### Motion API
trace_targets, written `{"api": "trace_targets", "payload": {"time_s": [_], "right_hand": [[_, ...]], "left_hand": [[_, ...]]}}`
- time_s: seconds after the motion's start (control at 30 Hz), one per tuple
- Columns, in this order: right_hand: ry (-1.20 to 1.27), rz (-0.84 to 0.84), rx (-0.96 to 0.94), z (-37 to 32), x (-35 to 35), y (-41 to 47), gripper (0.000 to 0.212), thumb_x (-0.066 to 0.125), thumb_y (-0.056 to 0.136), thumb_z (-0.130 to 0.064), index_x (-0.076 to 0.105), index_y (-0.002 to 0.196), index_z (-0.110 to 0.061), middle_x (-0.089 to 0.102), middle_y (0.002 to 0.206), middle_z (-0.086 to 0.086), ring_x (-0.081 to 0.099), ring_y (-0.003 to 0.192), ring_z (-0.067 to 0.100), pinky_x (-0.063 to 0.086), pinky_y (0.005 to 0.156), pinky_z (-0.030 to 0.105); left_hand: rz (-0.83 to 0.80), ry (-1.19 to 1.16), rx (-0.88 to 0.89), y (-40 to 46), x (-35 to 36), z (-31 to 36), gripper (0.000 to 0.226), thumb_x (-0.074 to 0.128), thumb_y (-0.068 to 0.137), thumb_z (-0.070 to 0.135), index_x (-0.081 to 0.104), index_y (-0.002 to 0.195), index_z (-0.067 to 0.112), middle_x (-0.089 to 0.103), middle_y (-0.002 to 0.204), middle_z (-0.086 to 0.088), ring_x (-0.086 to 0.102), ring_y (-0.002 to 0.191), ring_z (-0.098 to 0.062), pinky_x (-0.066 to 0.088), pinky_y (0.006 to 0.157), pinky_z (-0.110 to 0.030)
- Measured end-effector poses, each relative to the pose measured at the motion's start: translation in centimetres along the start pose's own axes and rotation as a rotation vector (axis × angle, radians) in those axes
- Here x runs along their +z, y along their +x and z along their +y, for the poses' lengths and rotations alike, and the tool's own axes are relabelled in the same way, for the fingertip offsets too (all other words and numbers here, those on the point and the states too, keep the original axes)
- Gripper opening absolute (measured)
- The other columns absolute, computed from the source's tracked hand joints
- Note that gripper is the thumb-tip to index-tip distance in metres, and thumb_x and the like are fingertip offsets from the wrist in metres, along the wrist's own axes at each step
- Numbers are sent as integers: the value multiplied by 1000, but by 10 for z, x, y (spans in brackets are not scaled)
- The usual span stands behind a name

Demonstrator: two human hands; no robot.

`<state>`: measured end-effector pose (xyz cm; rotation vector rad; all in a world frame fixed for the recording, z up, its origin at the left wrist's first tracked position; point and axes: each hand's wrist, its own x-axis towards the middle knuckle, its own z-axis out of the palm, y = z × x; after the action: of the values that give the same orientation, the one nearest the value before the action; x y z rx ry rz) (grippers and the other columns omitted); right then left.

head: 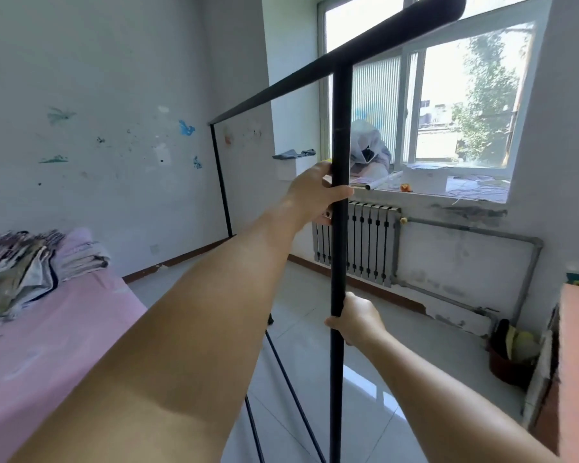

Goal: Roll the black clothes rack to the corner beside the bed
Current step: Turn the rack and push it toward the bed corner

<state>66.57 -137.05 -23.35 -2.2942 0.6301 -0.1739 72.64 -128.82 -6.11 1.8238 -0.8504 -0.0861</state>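
Observation:
The black clothes rack stands on the tiled floor in front of me, its top bar running from the upper right back toward the far wall. My left hand is wrapped around the near upright post at mid height. My right hand grips the same post lower down. The rack's far post stands near the wall beyond the bed, which has a pink sheet and lies at the left. The rack's base rods show low between my arms; its wheels are mostly hidden.
A heap of folded bedding lies on the bed. A radiator hangs under the window sill, which carries boxes and papers. Pipes run along the right wall. A dark pot and a piece of furniture stand at the right.

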Motion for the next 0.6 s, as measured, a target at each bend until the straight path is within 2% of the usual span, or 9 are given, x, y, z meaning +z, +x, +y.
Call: {"api": "trace_targets", "payload": {"time_s": [0.1, 0.27, 0.43, 0.6], "right_hand": [[-2, -25, -21, -5, -1, 16, 32, 68, 83, -21, 54, 110, -11, 63, 105, 11, 64, 95, 29, 57, 82, 40], [10, -51, -43, -8, 0, 48, 32, 67, 82, -20, 55, 110, -11, 63, 106, 11, 64, 96, 29, 57, 82, 40], [0, -67, -56, -12, 2, 84, 33, 67, 82, -20, 54, 111, -11, 63, 105, 12, 64, 96, 30, 57, 82, 41], [8, -55, -66, -19, 7, 123, 33, 67, 81, -19, 55, 111, -12, 64, 104, 11, 65, 94, 29, 58, 81, 41]], "left_hand": [[27, 22, -12, 14, -2, -7, 37, 61, 87, 20, 47, 121, 18, 63, 106, -11, 67, 86, -20, 58, 55, -26], [68, 30, -12, 40, -4, -18, 33, 60, 87, 19, 47, 118, 19, 63, 99, -6, 66, 83, -19, 59, 64, -32], [83, 34, -10, 69, -8, -31, 24, 59, 88, 18, 47, 108, 23, 62, 93, -4, 66, 80, -17, 59, 63, -32], [87, 55, -2, 105, -14, -50, 23, 59, 88, 17, 47, 107, 23, 61, 92, -4, 66, 80, -18, 59, 66, -35]]}}
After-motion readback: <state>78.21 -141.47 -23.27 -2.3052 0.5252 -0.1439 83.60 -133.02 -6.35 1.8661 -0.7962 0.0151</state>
